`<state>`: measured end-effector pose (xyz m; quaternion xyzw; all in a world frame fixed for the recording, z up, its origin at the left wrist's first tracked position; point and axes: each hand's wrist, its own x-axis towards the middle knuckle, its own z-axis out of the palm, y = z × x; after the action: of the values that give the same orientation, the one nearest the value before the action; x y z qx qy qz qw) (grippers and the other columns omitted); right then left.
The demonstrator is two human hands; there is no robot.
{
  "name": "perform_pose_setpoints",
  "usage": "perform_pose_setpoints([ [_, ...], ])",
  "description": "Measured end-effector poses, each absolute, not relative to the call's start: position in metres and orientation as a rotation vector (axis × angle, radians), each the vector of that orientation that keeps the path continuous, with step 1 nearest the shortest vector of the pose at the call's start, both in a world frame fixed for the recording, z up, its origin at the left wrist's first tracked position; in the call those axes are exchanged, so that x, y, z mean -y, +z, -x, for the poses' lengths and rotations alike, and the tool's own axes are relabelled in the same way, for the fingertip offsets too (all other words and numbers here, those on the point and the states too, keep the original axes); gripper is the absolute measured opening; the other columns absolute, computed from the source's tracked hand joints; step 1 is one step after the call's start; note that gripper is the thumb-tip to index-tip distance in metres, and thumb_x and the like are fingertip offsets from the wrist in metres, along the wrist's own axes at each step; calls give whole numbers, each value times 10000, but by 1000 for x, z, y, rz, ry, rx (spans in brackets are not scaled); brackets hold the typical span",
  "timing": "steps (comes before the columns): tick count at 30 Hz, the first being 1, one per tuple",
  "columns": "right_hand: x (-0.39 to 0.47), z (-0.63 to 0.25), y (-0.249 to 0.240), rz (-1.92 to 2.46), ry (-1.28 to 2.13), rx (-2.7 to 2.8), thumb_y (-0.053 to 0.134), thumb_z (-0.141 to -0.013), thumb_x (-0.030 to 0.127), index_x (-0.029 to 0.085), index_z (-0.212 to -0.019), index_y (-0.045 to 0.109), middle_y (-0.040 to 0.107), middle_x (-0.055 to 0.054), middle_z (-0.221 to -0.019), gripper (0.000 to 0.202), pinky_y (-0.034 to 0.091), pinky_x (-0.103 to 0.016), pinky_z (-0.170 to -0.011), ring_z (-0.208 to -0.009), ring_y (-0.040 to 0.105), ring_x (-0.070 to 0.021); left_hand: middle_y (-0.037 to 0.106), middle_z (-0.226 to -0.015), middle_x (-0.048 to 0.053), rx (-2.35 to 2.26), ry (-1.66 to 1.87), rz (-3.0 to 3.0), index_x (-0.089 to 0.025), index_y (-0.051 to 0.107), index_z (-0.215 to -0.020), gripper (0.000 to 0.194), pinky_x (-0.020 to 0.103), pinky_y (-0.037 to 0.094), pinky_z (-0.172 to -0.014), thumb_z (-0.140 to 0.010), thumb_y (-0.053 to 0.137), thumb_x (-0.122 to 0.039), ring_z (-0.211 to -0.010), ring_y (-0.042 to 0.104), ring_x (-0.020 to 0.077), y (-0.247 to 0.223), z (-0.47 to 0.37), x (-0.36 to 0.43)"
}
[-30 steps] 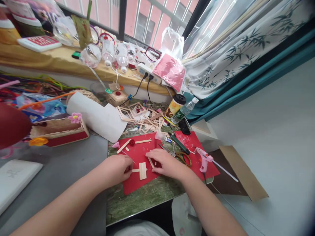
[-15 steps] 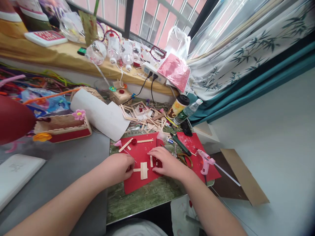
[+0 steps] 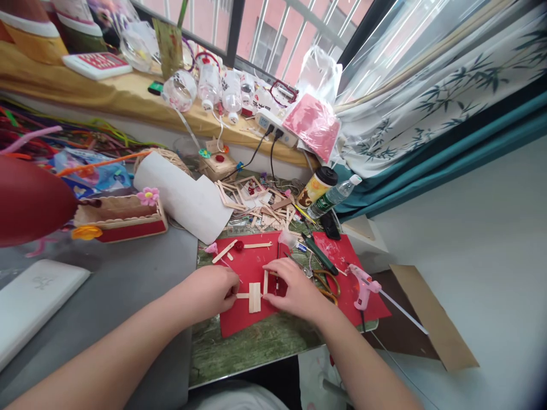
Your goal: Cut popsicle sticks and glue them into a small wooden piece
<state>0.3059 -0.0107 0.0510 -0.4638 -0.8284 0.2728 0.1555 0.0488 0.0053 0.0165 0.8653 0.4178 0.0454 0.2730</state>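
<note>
Over the red sheet [image 3: 239, 322], my left hand [image 3: 216, 287] is closed, pinching the left end of a thin wooden stick [image 3: 243, 295]. That stick meets a small panel of upright wooden sticks [image 3: 254, 298] lying between my hands. Just right of the panel, my right hand [image 3: 288, 282] grips a short upright wooden stick [image 3: 265, 283] between thumb and fingers, one at each end. Part of a dark red, shiny object [image 3: 278, 286] shows under the curved right palm.
A pink glue gun [image 3: 363, 285], scissors [image 3: 328, 285] and a green-handled tool [image 3: 321, 256] lie to the right. Behind are a pile of wooden sticks [image 3: 271, 213], a cup [image 3: 317, 187] and a water bottle [image 3: 334, 197]. A decorated box [image 3: 128, 226] stands at the left.
The view has shifted slightly. My right hand has brought the short stick closer to the panel, and its thumb now touches the stick's lower end. My left hand keeps its pinch.
</note>
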Motion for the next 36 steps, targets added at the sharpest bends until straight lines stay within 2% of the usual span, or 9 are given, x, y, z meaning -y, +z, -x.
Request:
perform_pose_setpoints([
  [5, 29, -280, 55, 1219, 882, 2425, 822, -770, 196, 257, -1267, 601, 676, -69, -1205, 546, 481, -426, -1008, -1130, 591, -270, 725, -746, 46, -1132, 136, -2340, -227, 667, -769, 109, 303, 359, -581, -799, 572, -271, -676, 645, 221, 14, -48, -4],
  [19, 28, -270, 42, 1243, 775, 2525, 875, -725, 185, 223, -1208, 612, 686, -76, -1169, 551, 487, -434, -974, -1090, 595, -272, 728, -742, 54, -1157, 97, -2324, -213, 680, -773, 109, 294, 355, -572, -780, 576, -245, -673, 646, 222, 22, -49, -4],
  [31, 28, -279, 26, 1183, 781, 2485, 864, -760, 235, 211, -1240, 651, 655, -94, -1276, 526, 472, -430, -1063, -1186, 572, -262, 705, -719, 43, -1153, 112, -2337, -214, 680, -765, 98, 300, 357, -574, -809, 599, -247, -658, 635, 219, 19, -49, -4],
  [34, 28, -281, 23, 1168, 798, 2460, 862, -760, 228, 215, -1234, 655, 660, -95, -1273, 517, 474, -434, -1060, -1181, 579, -263, 708, -798, 38, -1046, 158, -2397, -212, 686, -834, 91, 298, 393, -616, -819, 598, -192, -729, 655, 217, 20, -49, -4],
  [36, 28, -282, 21, 1154, 805, 2439, 870, -746, 217, 218, -1230, 652, 665, -97, -1269, 531, 473, -448, -1058, -1174, 585, -273, 706, -878, 28, -892, 210, -2452, -224, 692, -898, 151, 290, 414, -655, -837, 581, -140, -783, 659, 202, 21, -49, -4],
])
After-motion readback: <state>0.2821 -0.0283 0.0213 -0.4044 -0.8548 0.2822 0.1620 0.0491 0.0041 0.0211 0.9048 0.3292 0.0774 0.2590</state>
